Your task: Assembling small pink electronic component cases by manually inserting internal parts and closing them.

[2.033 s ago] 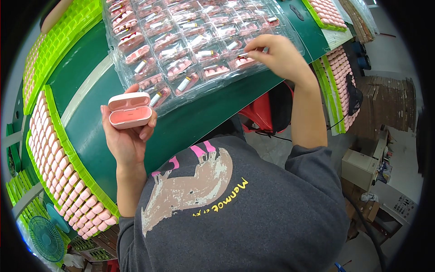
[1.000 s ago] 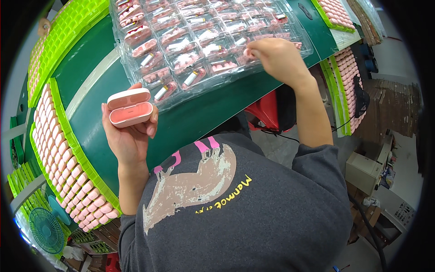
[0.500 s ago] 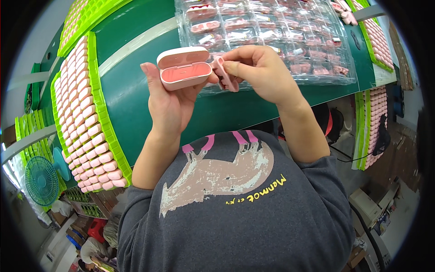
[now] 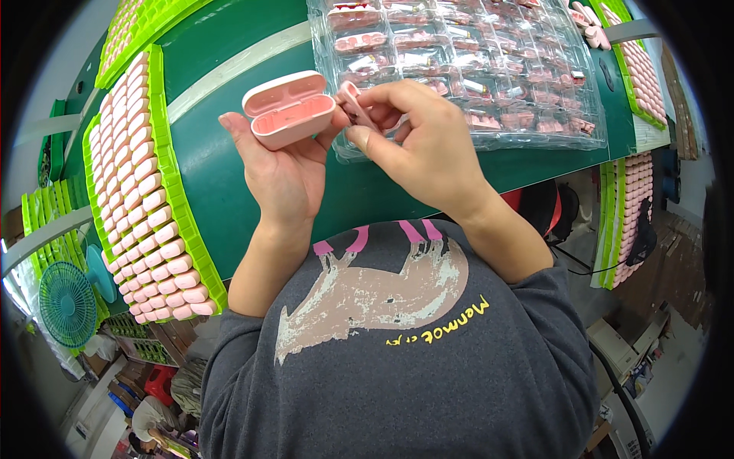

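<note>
An earbud charging case (image 4: 289, 122), pale pink outside and deeper pink inside, rests with its lid raised in my left hand (image 4: 290, 172). My thumb and fingers close round its sides. Just right of it, my right hand (image 4: 420, 138) pinches a small pink plastic insert (image 4: 355, 107) with the thumb and fingers. My left fingertips come close to the insert's near side; whether they touch it I cannot tell. Beyond my hands lies a clear plastic compartment tray (image 4: 466, 69) holding several similar pink inserts with small parts on them.
On the left, a bright green tray (image 4: 174, 183) carries rows of closed pink cases (image 4: 153, 222). More green trays of pink pieces stand at far right (image 4: 638, 84). Several loose pink parts (image 4: 592, 30) lie on the green table (image 4: 229, 84). A green fan (image 4: 69, 294) stands at lower left.
The open case and my left hand have shifted a little left. My right hand has turned the insert and moved it left too, fingers now more curled round it.
</note>
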Motion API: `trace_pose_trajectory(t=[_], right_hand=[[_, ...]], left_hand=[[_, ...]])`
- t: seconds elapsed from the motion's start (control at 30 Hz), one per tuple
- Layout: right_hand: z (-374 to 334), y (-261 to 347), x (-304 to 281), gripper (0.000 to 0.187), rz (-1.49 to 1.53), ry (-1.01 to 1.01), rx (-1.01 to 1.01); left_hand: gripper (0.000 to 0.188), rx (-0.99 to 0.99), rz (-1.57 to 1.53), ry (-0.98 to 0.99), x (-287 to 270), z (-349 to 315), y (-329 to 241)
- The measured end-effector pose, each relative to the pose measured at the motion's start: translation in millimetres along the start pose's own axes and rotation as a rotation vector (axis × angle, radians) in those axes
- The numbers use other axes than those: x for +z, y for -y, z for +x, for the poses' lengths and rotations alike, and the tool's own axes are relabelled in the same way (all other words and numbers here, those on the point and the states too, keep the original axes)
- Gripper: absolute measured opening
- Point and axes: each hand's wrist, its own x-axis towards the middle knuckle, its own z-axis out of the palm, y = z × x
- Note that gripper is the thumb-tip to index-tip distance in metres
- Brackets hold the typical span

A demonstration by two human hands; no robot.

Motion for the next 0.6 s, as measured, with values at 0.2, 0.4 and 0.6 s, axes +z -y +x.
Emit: trace_pose_trajectory(t=[0.2,0.4,0.6], right_hand=[[-1,-7,-4,0.018,0.087,0.018,0.054],[21,6,-38,0.018,0.268,0.032,-0.072],[31,15,-35,0.016,0.052,0.24,-0.388]], left_hand=[[0.078,-0.037,0.008,0.028,0,0,-3],[0.079,-0.044,0.128,0.061,-3,-3,-5],[0.072,-0.063,0.138,0.023,13,-11,-2]])
